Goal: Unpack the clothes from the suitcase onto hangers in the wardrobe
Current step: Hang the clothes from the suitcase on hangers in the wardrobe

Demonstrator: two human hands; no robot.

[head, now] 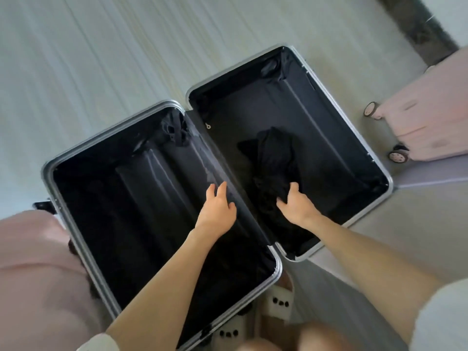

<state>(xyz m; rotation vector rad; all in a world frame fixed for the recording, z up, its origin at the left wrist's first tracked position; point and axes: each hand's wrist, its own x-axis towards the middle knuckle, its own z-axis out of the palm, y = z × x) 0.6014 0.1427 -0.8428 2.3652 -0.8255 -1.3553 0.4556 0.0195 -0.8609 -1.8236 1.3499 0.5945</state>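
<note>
Markings: no brand, label or legible writing could be made out on any item.

Suitcase: hard-shell, silver-framed, dark-lined, lay fully open on a pale floor, its two halves side by side and joined along a central hinge.

Left half: showed only dark lining, with a bunched strap near its far corner; too dark to tell more.

Right half: held one crumpled black garment, lying toward the hinge side and running from mid-compartment toward the near end.

Left hand: reached forward over the hinge area, palm down, fingers loosely spread and slightly bent, holding nothing; the fingertips lay at the lining beside the central divide, though whether they touched it could not be told. The forearm stretched diagonally across the left half.

Right hand: was inside the right half at the near end of the black garment, fingers curled down into the cloth, gripping it. The forearm came in from the lower right, crossing the near rim of that half.

Other items: a pink suitcase with two visible wheels stood beyond the right half; a pink fabric mass lay at the left edge; white slippers with dark dots sat by the near rim.
</note>
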